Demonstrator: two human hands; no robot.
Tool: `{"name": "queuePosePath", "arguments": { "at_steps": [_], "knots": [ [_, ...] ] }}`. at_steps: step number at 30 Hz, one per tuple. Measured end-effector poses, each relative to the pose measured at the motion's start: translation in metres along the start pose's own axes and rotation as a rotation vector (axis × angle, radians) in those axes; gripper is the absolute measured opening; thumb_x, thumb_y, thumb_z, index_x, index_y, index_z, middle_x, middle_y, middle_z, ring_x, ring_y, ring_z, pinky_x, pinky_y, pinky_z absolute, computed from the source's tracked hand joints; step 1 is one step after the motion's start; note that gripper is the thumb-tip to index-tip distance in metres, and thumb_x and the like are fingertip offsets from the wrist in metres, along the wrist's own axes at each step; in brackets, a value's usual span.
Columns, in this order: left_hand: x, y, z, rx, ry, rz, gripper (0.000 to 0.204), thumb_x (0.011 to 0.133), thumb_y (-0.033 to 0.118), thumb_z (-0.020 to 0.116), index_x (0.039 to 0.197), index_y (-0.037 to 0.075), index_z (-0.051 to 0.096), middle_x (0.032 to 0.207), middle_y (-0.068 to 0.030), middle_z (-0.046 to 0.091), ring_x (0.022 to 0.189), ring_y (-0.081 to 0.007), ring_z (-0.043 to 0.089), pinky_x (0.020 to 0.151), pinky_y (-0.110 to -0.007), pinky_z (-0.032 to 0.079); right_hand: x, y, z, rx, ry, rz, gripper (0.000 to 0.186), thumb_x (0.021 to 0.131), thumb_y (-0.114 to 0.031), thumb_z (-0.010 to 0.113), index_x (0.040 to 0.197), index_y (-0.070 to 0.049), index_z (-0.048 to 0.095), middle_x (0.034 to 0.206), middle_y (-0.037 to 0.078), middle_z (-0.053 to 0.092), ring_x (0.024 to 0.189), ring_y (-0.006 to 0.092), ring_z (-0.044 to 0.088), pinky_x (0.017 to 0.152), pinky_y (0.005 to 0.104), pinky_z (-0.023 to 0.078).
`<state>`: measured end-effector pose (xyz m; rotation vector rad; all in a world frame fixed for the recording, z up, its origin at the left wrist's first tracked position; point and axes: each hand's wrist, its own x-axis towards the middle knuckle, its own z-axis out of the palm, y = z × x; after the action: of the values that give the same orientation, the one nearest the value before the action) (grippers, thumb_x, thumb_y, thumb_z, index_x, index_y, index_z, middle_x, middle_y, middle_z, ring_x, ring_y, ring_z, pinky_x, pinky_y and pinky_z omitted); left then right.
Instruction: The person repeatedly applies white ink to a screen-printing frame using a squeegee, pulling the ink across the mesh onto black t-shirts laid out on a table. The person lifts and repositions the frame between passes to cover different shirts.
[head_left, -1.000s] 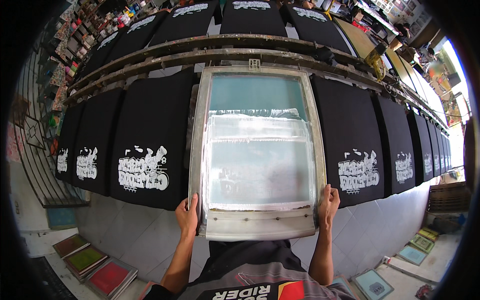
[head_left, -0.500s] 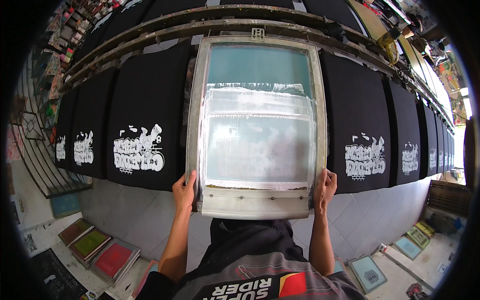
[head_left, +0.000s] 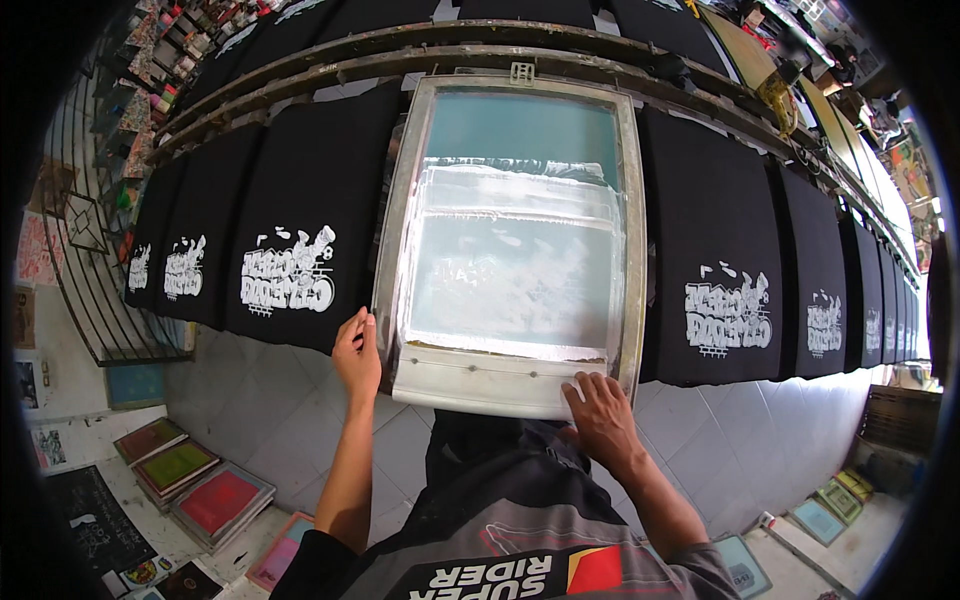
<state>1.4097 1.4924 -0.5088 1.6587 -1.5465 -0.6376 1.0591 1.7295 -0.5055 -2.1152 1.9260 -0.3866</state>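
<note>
A pale-framed printing screen (head_left: 522, 130) lies over the middle board, its teal mesh coated with streaks of white ink. A bolted metal bar (head_left: 480, 385) spans its near end. My left hand (head_left: 355, 345) is closed at the screen's left side, gripping the frame near the lower corner. My right hand (head_left: 600, 415) has curled fingers over the bar at its right end, thumb partly hidden beneath. Flanking the screen are black fabric-covered boards (head_left: 705, 220), several bearing white prints (head_left: 285, 280) on their lower halves.
Metal rails (head_left: 360, 68) cross behind the screen, with more black boards beyond. A yellow tool (head_left: 780, 100) sits on the rail at right. A wire rack (head_left: 85, 250) stands at left. Coloured screens are stacked (head_left: 215, 500) on the white surface at lower left, others (head_left: 835, 500) at lower right.
My right hand has left the screen's right side and moved down and inward onto the near bar. My left hand stays at the left side. The whole view has shifted, raising the screen in the picture.
</note>
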Motion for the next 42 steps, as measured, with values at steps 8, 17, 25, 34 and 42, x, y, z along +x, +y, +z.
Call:
{"name": "queuePosePath", "arguments": {
  "at_steps": [8, 17, 25, 34, 42],
  "knots": [
    [-0.049, 0.096, -0.018, 0.229, -0.511, 0.612, 0.044, 0.09, 0.026, 0.088, 0.127, 0.004, 0.078, 0.125, -0.0087, 0.076, 0.117, -0.0271, 0.069, 0.101, -0.041, 0.055, 0.031, 0.022, -0.029, 0.083, -0.053, -0.135, 0.021, 0.078, -0.016, 0.073, 0.091, 0.0, 0.067, 0.099, 0.018, 0.072, 0.107, 0.0338, 0.066, 0.097, 0.0438, 0.054],
    [-0.002, 0.083, -0.003, 0.576, -0.787, 0.881, 0.042, 0.076, 0.015, 0.088, 0.115, 0.012, 0.076, 0.115, -0.001, 0.071, 0.113, -0.0245, 0.066, 0.099, -0.042, 0.054, 0.047, 0.031, -0.017, 0.024, 0.213, 0.001, 0.028, 0.074, -0.008, 0.08, 0.096, -0.007, 0.065, 0.094, 0.009, 0.066, 0.098, 0.0309, 0.065, 0.088, 0.0449, 0.053],
    [-0.002, 0.057, 0.004, 0.517, -0.658, 1.007, 0.036, 0.069, 0.007, 0.078, 0.105, 0.011, 0.078, 0.1, -0.0014, 0.072, 0.091, -0.0251, 0.069, 0.078, -0.038, 0.06, 0.045, 0.01, -0.002, -0.063, 0.466, 0.089, 0.016, 0.075, -0.002, 0.074, 0.087, -0.007, 0.064, 0.081, 0.01, 0.064, 0.079, 0.0309, 0.065, 0.079, 0.0428, 0.05],
    [0.036, 0.099, 0.012, 0.482, -0.675, 0.916, 0.037, 0.069, 0.003, 0.077, 0.103, 0.015, 0.081, 0.096, -0.0006, 0.077, 0.092, -0.0247, 0.073, 0.074, -0.041, 0.063, 0.073, 0.034, -0.027, 0.004, 0.426, 0.101, 0.02, 0.069, -0.007, 0.081, 0.084, -0.009, 0.067, 0.079, 0.008, 0.068, 0.079, 0.0299, 0.067, 0.083, 0.0433, 0.049],
    [0.176, 0.127, 0.133, 0.474, -0.451, 1.027, 0.028, 0.076, 0.004, 0.079, 0.101, 0.016, 0.083, 0.1, -0.0041, 0.08, 0.097, -0.0277, 0.075, 0.082, -0.042, 0.063, 0.221, 0.13, -0.039, -0.096, 0.575, 0.155, 0.021, 0.074, 0.0, 0.075, 0.093, -0.009, 0.074, 0.091, 0.006, 0.072, 0.093, 0.0279, 0.07, 0.089, 0.044, 0.048]
  ]
}}
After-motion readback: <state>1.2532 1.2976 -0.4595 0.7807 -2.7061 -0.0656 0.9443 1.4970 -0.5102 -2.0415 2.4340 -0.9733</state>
